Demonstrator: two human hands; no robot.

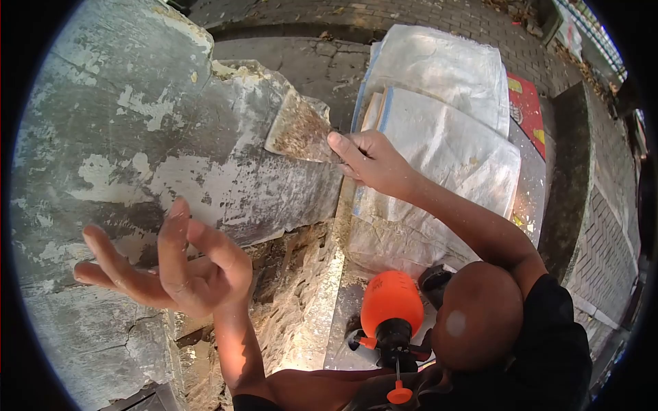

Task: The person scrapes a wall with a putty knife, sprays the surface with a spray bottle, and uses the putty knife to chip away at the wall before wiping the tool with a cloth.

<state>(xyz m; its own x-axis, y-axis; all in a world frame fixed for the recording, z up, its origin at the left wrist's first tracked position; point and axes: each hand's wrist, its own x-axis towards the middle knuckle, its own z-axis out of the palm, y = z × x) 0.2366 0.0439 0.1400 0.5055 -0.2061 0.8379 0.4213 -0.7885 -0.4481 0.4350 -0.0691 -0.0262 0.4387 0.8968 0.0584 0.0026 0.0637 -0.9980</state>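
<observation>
My right hand (373,161) grips a scraper (298,130), thumb on top near the narrow end. Its wide, stained blade lies over the edge of a grey wall surface (226,171) with patchy pale plaster or paint. To the lower left, my left hand (171,267) is raised in front of the same surface, fingers apart and partly curled, holding nothing. Below and between the arms stands an orange pump sprayer bottle (392,301) with a black neck and an orange knob.
White woven sacks (439,130) lie folded right of the scraper, with a red and yellow printed piece (526,109) beside them. Rough, broken masonry (291,288) runs under the wall edge. A raised concrete kerb (572,178) and brick paving (610,253) lie at the right.
</observation>
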